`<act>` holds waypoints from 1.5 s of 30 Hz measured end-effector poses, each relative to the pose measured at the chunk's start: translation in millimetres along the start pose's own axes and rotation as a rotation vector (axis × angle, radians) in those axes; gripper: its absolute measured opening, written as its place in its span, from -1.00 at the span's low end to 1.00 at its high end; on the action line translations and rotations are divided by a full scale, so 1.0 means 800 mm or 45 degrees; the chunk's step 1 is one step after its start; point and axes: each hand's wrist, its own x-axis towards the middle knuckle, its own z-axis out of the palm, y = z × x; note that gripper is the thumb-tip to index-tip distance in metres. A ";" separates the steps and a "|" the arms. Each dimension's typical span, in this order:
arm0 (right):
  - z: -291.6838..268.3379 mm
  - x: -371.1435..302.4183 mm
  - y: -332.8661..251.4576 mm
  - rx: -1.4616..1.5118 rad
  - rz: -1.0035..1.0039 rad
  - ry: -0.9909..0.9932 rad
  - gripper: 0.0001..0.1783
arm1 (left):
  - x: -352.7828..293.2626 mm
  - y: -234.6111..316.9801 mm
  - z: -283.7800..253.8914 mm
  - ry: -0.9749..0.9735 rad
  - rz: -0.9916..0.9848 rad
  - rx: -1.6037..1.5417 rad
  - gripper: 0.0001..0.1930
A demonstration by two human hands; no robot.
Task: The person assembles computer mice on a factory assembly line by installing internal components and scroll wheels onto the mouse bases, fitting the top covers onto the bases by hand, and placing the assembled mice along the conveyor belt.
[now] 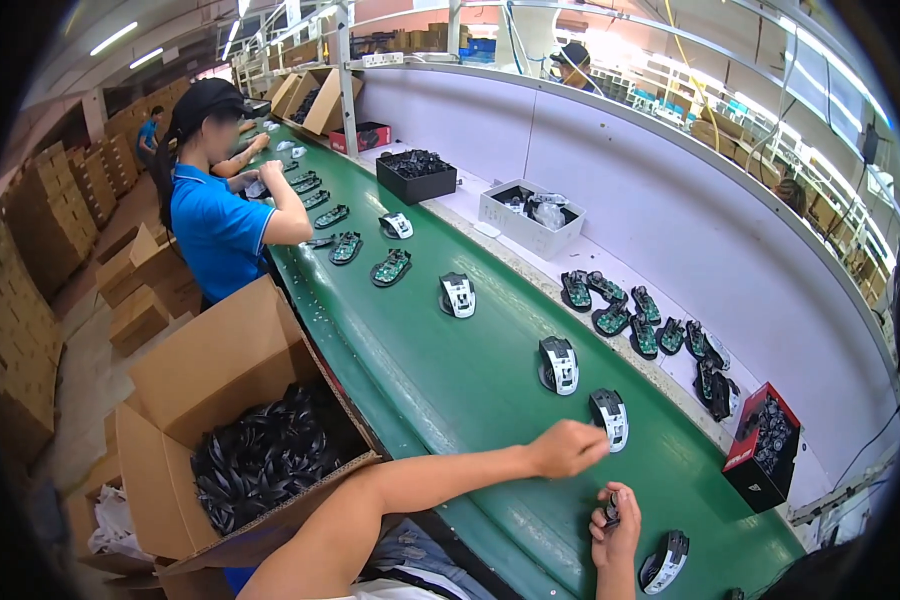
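Observation:
My left hand reaches over the green conveyor belt, its fingers closed. Whether anything is pinched in them is hidden. Just beyond its fingertips sits a white-and-black computer mouse shell; I cannot tell if they touch. Lower down, my right hand is curled around a small dark part, mostly covered by the fingers. Close to its right lies another mouse shell. Farther up the belt are more shells, one of them white-topped and another beyond it.
An open cardboard box of black plastic pieces stands left of the belt. Along the right ledge are several green circuit-board mouse bases, a red-and-black box of small parts, a white bin and a black bin. A co-worker in blue works farther up.

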 end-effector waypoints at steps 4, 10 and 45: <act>-0.014 0.003 -0.002 0.300 0.164 0.006 -0.65 | 0.010 -0.014 -0.011 0.200 -0.021 0.128 -0.84; 0.016 0.006 -0.018 0.389 0.229 -0.031 -0.48 | -0.006 0.013 0.002 -0.020 0.118 0.199 -0.71; -0.017 0.012 -0.021 0.207 0.162 -0.250 -0.75 | 0.047 -0.044 -0.003 -0.308 0.183 0.576 -0.59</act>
